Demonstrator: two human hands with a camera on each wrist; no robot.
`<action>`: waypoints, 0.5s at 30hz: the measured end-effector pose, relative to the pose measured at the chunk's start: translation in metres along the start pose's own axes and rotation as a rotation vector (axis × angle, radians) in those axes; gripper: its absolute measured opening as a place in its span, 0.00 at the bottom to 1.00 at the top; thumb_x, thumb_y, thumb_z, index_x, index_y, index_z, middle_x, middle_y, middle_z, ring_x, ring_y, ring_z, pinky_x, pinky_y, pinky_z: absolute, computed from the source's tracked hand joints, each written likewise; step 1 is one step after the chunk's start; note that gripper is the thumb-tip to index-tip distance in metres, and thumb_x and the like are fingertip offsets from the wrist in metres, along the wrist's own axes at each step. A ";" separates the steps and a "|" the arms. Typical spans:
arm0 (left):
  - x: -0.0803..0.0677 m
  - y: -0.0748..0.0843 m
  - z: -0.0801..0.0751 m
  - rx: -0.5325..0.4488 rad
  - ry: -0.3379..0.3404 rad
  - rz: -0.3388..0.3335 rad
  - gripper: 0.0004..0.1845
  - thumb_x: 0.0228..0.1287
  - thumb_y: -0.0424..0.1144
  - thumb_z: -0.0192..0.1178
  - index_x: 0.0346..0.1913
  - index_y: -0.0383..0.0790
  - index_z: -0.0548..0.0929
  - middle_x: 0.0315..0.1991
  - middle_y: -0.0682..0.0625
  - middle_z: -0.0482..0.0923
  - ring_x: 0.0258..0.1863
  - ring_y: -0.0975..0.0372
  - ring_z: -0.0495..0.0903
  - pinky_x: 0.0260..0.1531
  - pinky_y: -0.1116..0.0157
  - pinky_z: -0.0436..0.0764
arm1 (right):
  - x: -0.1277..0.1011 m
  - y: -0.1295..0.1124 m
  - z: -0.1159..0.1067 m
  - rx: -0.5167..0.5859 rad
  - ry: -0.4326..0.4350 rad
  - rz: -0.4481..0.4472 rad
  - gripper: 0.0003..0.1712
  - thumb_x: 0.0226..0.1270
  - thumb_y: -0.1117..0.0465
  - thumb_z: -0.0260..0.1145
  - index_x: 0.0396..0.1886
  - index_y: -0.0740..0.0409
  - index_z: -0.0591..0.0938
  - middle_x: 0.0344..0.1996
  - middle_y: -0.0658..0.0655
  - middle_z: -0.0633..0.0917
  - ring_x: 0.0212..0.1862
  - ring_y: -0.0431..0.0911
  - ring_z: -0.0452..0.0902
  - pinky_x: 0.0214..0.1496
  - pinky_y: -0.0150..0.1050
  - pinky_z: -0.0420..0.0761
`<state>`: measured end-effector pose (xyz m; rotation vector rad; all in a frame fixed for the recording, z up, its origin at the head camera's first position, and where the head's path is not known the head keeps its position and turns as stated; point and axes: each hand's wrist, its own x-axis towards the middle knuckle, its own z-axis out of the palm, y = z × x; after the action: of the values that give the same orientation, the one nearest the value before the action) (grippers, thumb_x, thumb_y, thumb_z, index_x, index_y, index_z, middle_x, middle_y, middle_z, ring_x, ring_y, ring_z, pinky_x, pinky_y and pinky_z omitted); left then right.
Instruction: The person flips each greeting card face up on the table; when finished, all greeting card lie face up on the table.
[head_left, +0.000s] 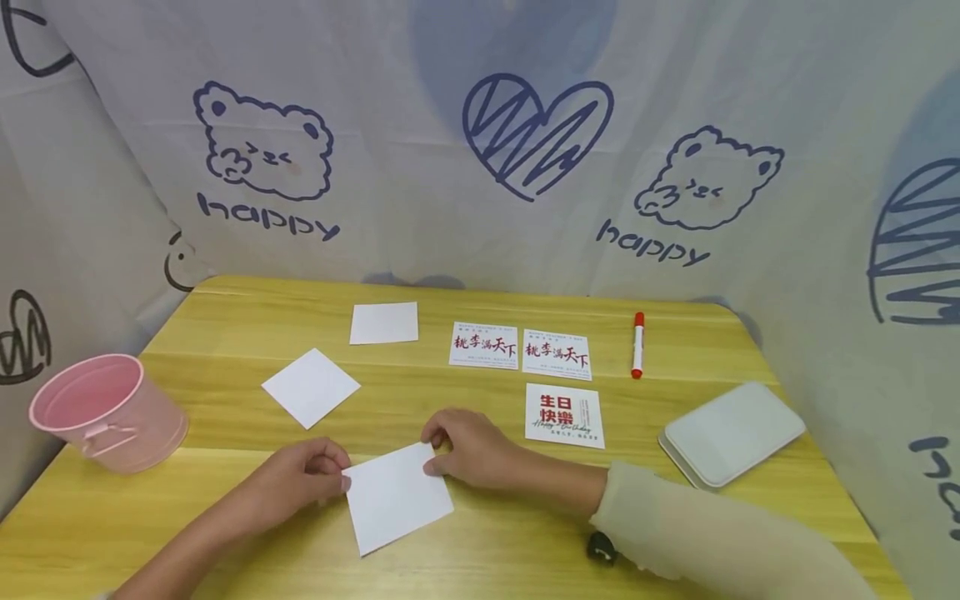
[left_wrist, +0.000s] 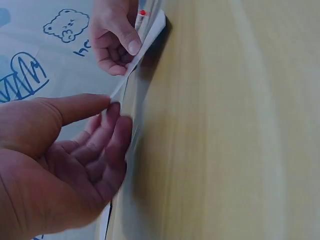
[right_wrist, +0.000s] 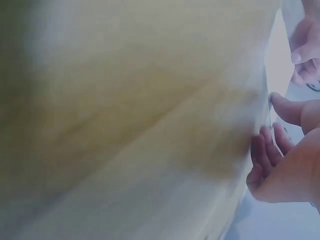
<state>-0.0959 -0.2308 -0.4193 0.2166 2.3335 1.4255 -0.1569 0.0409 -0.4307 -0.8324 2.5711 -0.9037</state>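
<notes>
Between the two hands is a blank white card (head_left: 400, 500), held slightly raised over the wooden table. The left hand (head_left: 296, 483) pinches its left edge between thumb and fingers; in the left wrist view the card (left_wrist: 150, 42) appears nearly edge-on above its own shadow. At the card's upper right corner, the right hand (head_left: 472, 450) pinches with thumb and curled fingers. The right wrist view shows the card's pale face (right_wrist: 279, 62) stretching from the right hand (right_wrist: 285, 155) to the left hand (right_wrist: 306, 50).
Two more blank cards (head_left: 311, 387) (head_left: 384, 323) lie farther back. Right of them are two cards with red writing (head_left: 483, 346) (head_left: 557, 353) and a birthday card (head_left: 564, 415). A red-capped marker (head_left: 638, 346), a white tin (head_left: 733, 433) and a pink bucket (head_left: 112, 412) flank them.
</notes>
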 end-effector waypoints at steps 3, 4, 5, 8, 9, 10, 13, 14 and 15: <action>0.004 0.004 -0.004 -0.104 -0.029 0.013 0.18 0.63 0.38 0.62 0.47 0.28 0.72 0.33 0.43 0.79 0.33 0.55 0.80 0.35 0.64 0.80 | -0.003 0.002 -0.007 0.168 -0.007 0.026 0.13 0.61 0.57 0.70 0.44 0.47 0.78 0.34 0.43 0.79 0.36 0.37 0.73 0.42 0.31 0.75; 0.006 0.006 -0.005 -0.137 -0.033 0.014 0.18 0.63 0.38 0.62 0.48 0.28 0.72 0.33 0.42 0.79 0.34 0.54 0.81 0.37 0.63 0.81 | -0.004 0.002 -0.010 0.222 -0.008 0.032 0.12 0.63 0.59 0.68 0.45 0.46 0.78 0.34 0.44 0.79 0.36 0.38 0.73 0.41 0.31 0.75; 0.008 0.008 -0.006 -0.164 -0.036 0.024 0.18 0.64 0.38 0.61 0.48 0.27 0.71 0.34 0.41 0.79 0.34 0.53 0.81 0.38 0.61 0.81 | -0.005 0.004 -0.013 0.271 -0.007 0.034 0.12 0.64 0.60 0.67 0.45 0.46 0.77 0.35 0.45 0.79 0.37 0.39 0.74 0.41 0.31 0.76; 0.017 0.014 -0.007 -0.200 -0.024 0.046 0.17 0.65 0.39 0.61 0.49 0.29 0.72 0.36 0.40 0.78 0.35 0.52 0.81 0.40 0.59 0.82 | -0.010 0.008 -0.022 0.428 -0.001 0.036 0.11 0.67 0.62 0.63 0.48 0.46 0.77 0.37 0.49 0.80 0.38 0.44 0.78 0.41 0.36 0.79; 0.021 0.016 -0.007 -0.206 -0.024 0.058 0.17 0.65 0.39 0.61 0.49 0.30 0.72 0.36 0.40 0.77 0.35 0.52 0.81 0.40 0.58 0.82 | -0.013 0.010 -0.026 0.479 0.002 0.039 0.11 0.68 0.62 0.62 0.49 0.47 0.77 0.37 0.51 0.80 0.39 0.47 0.79 0.41 0.38 0.80; 0.025 0.018 -0.007 -0.211 -0.025 0.067 0.17 0.65 0.39 0.61 0.49 0.31 0.73 0.37 0.40 0.77 0.35 0.51 0.81 0.40 0.57 0.82 | -0.016 0.012 -0.029 0.522 0.009 0.039 0.12 0.68 0.62 0.62 0.50 0.48 0.77 0.37 0.53 0.80 0.39 0.50 0.80 0.42 0.41 0.81; 0.038 0.028 -0.006 -0.204 -0.042 0.102 0.16 0.65 0.42 0.61 0.50 0.35 0.74 0.39 0.39 0.76 0.37 0.49 0.80 0.41 0.55 0.81 | -0.025 0.018 -0.042 0.617 0.042 0.021 0.13 0.68 0.63 0.62 0.51 0.52 0.78 0.37 0.58 0.81 0.39 0.59 0.80 0.43 0.50 0.81; 0.043 0.032 -0.005 -0.205 -0.050 0.114 0.16 0.66 0.42 0.61 0.50 0.35 0.74 0.40 0.39 0.76 0.37 0.48 0.80 0.42 0.54 0.81 | -0.028 0.020 -0.047 0.625 0.054 0.008 0.13 0.68 0.62 0.63 0.52 0.52 0.78 0.37 0.58 0.81 0.40 0.61 0.80 0.45 0.52 0.80; 0.048 0.036 -0.005 -0.203 -0.059 0.123 0.16 0.66 0.42 0.61 0.50 0.36 0.74 0.40 0.39 0.77 0.37 0.47 0.80 0.42 0.53 0.80 | -0.031 0.023 -0.051 0.621 0.064 -0.007 0.14 0.68 0.62 0.63 0.52 0.53 0.78 0.37 0.59 0.81 0.40 0.62 0.79 0.45 0.53 0.80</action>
<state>-0.1442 -0.2019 -0.3978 0.3445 2.1432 1.6790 -0.1646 0.0988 -0.4042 -0.6266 2.1198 -1.6257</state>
